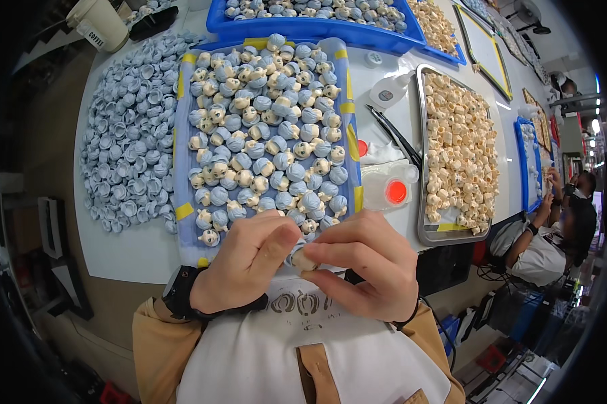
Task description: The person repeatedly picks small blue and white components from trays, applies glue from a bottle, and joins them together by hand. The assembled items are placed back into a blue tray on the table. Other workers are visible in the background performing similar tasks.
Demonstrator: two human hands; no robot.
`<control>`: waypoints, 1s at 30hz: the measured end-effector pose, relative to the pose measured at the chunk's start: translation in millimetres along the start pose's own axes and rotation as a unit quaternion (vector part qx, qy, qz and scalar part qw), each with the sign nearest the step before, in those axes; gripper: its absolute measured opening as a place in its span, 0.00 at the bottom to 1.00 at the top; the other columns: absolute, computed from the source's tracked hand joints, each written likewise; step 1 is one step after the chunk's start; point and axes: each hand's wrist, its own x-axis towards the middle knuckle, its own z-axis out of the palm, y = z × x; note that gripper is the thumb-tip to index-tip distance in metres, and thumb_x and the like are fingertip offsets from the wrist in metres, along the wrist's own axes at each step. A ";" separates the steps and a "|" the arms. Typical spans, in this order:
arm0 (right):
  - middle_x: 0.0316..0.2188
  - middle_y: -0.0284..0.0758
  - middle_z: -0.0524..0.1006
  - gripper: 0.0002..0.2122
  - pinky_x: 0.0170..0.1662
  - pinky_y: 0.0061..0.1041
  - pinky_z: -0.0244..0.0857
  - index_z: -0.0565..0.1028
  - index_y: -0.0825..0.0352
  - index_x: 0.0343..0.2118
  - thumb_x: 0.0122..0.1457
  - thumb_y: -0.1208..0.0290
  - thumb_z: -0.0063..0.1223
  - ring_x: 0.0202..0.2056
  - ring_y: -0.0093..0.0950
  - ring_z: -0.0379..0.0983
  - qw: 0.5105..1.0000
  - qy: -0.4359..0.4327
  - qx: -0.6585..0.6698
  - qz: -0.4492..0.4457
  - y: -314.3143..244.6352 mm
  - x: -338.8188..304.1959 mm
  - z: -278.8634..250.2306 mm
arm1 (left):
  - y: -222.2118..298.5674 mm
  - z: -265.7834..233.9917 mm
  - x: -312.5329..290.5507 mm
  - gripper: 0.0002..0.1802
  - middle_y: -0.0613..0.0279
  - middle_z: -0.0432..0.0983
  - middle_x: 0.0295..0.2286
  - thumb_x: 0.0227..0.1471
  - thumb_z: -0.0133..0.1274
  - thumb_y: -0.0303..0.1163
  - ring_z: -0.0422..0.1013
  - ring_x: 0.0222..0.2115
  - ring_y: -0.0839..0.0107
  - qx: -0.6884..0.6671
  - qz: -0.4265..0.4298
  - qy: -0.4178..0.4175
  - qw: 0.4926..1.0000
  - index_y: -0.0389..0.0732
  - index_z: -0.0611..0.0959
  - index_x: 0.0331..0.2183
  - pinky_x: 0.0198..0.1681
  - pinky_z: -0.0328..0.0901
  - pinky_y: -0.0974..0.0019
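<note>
Close to my body, both hands meet on one small doll head (pixel 305 260) with a cream face part and a bit of blue hair showing. My right hand (pixel 371 269) pinches its cream side between thumb and fingertips. On the blue side, my left hand (pixel 246 259) is closed with its fingers curled, and its fingertips are partly hidden. Just beyond my hands, a cloth-lined tray (pixel 350 81) edged with yellow tape holds many doll heads (pixel 263 148) with blue hair and cream faces.
Loose blue hair caps (pixel 128 148) are heaped at left. To the right, a metal tray (pixel 421 168) carries cream face pieces (pixel 462 148). Black tweezers (pixel 398 138), a white bottle (pixel 391 89) and a red-topped container (pixel 396 192) lie between the trays. A co-worker (pixel 542 236) sits far right.
</note>
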 end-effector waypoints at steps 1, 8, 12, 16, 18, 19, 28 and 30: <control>0.27 0.35 0.72 0.15 0.27 0.26 0.57 0.74 0.68 0.32 0.36 0.79 0.61 0.25 0.30 0.66 1.000 0.004 -0.016 0.001 -1.0 -0.9 1.6 | 0.1 0.4 -0.7 0.29 0.61 0.65 0.19 0.59 0.32 0.48 0.59 0.21 0.73 0.010 -0.008 0.006 1.000 0.32 0.74 0.24 0.26 0.54 0.71; 0.27 0.35 0.72 0.15 0.27 0.25 0.58 0.74 0.70 0.31 0.35 0.81 0.61 0.25 0.30 0.67 0.997 0.038 -0.061 -0.009 0.2 -5.0 13.9 | 0.3 5.4 2.2 0.22 0.55 0.63 0.17 0.59 0.35 0.38 0.55 0.19 0.60 0.081 0.079 0.093 0.989 0.34 0.70 0.20 0.24 0.53 0.62; 0.27 0.35 0.73 0.15 0.27 0.24 0.58 0.74 0.70 0.31 0.35 0.82 0.61 0.24 0.30 0.67 0.995 0.077 -0.066 -0.026 5.3 -7.9 19.6 | -2.8 5.2 0.0 0.22 0.55 0.64 0.17 0.59 0.37 0.38 0.57 0.19 0.60 0.054 0.046 0.090 0.993 0.33 0.71 0.20 0.25 0.54 0.63; 0.27 0.35 0.74 0.15 0.26 0.24 0.59 0.75 0.70 0.31 0.35 0.82 0.60 0.24 0.29 0.67 0.996 0.060 -0.068 -0.020 7.9 -6.0 12.7 | 2.1 4.8 -4.7 0.22 0.56 0.63 0.17 0.58 0.38 0.39 0.58 0.20 0.61 -0.006 -0.012 0.065 0.998 0.33 0.71 0.20 0.25 0.55 0.64; 0.27 0.35 0.74 0.15 0.26 0.24 0.59 0.75 0.70 0.32 0.36 0.82 0.60 0.24 0.29 0.68 0.997 0.043 -0.058 -0.034 8.9 -4.1 11.4 | 1.8 4.2 -5.5 0.22 0.57 0.63 0.17 0.58 0.38 0.39 0.58 0.20 0.63 -0.011 -0.021 0.060 0.998 0.33 0.71 0.21 0.25 0.55 0.65; 0.27 0.35 0.74 0.15 0.26 0.23 0.59 0.75 0.70 0.32 0.36 0.82 0.61 0.24 0.29 0.68 0.997 0.047 -0.051 -0.035 9.1 -4.3 12.1 | 0.7 3.6 -6.2 0.22 0.57 0.63 0.17 0.59 0.37 0.39 0.58 0.20 0.64 -0.013 -0.023 0.060 0.998 0.33 0.71 0.21 0.25 0.55 0.65; 0.26 0.34 0.74 0.17 0.26 0.22 0.59 0.76 0.69 0.34 0.36 0.76 0.64 0.24 0.28 0.67 0.992 0.099 -0.047 -0.062 12.3 -5.3 22.1 | 8.8 -4.5 -5.3 0.24 0.63 0.66 0.15 0.60 0.33 0.41 0.61 0.17 0.78 -0.131 -0.133 -0.008 0.982 0.34 0.72 0.22 0.22 0.56 0.73; 0.26 0.34 0.74 0.18 0.26 0.22 0.59 0.76 0.69 0.34 0.36 0.75 0.65 0.24 0.28 0.67 0.993 0.099 -0.038 -0.047 11.3 -4.8 23.0 | 8.9 -5.9 -5.7 0.25 0.64 0.66 0.15 0.60 0.32 0.42 0.61 0.18 0.78 -0.155 -0.150 -0.024 0.976 0.34 0.72 0.22 0.22 0.56 0.73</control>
